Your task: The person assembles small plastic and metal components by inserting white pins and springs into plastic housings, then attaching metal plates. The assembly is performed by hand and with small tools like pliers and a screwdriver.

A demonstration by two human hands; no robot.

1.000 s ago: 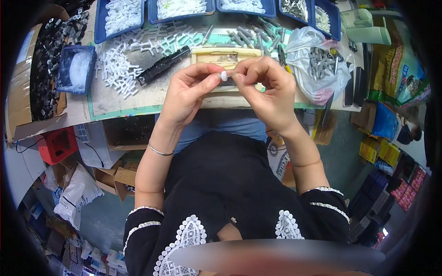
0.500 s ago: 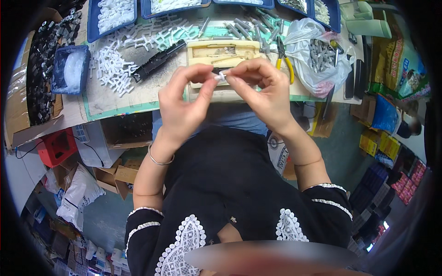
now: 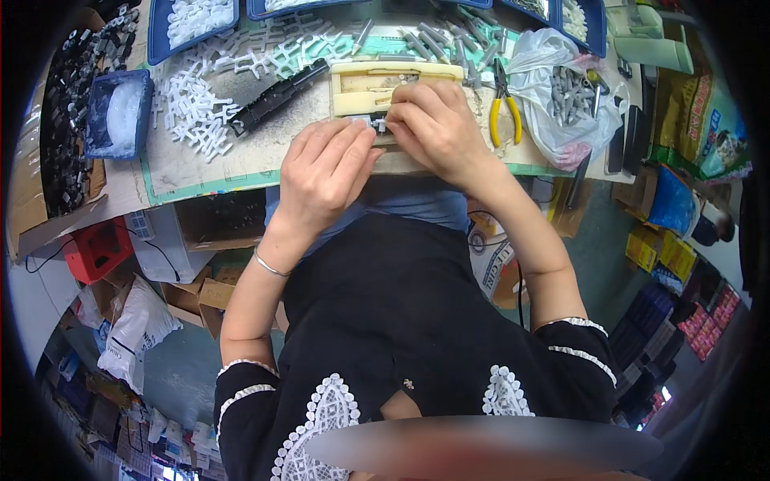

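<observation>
- Left of the left grip (image 3: 327,164), a bare strip of table (image 3: 249,164) runs along the near edge.
- Beyond that strip, a black bar (image 3: 277,98) lies aslant, its lower end against the white parts (image 3: 196,116).
- Both grips, the right grip (image 3: 437,128) included, crowd the near side of the block (image 3: 361,104), leaving little room between fingertips.
- Right of the block, pliers (image 3: 504,90), then a bag (image 3: 537,60), obstruct passage.
- Behind it, grey parts (image 3: 433,44) lie scattered; trays (image 3: 154,48) line the far side.

Bright, soft light covers the table (image 3: 269,156) at twelve o'clock, its front edge bowed, while the floor (image 3: 180,369) dims toward seven and blur smears six.
</observation>
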